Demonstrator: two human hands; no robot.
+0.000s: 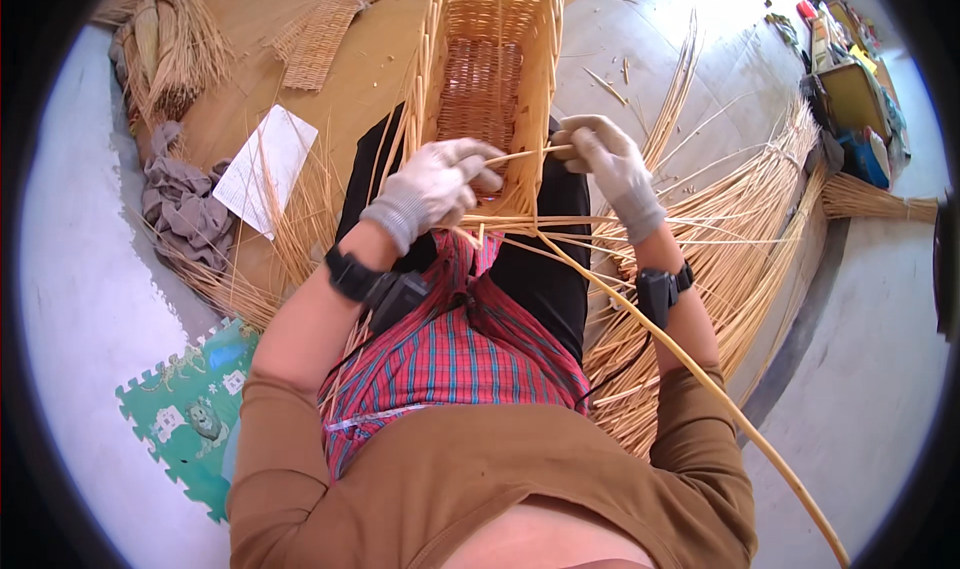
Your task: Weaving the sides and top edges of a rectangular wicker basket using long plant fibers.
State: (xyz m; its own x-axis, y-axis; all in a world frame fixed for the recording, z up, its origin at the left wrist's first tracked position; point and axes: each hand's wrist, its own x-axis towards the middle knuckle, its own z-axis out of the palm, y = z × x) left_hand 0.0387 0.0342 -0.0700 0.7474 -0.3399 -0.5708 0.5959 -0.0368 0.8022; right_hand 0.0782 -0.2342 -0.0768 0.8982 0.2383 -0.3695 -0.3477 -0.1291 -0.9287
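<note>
A rectangular wicker basket (pixel 482 89) rests between my knees, its open side facing me and loose stakes sticking out around its near rim. My left hand (pixel 438 184), in a pale work glove, reaches over the basket's near left part with its fingers curled around a thin wicker strand (pixel 518 155). At the basket's right wall, my right hand (pixel 605 159), gloved too, pinches the other end of that strand. One thicker, long wicker rod (pixel 700 371) runs from the near rim down past my right arm.
Long wicker bundles (pixel 740 234) spread over the floor at right. At left lie a grey cloth (pixel 185 204), a white sheet (pixel 268 169), and a green foam mat (pixel 195 414). Farther off are a tied bundle (pixel 165 49) and a flat woven panel (pixel 322 44). A checked apron (pixel 455 354) covers my lap.
</note>
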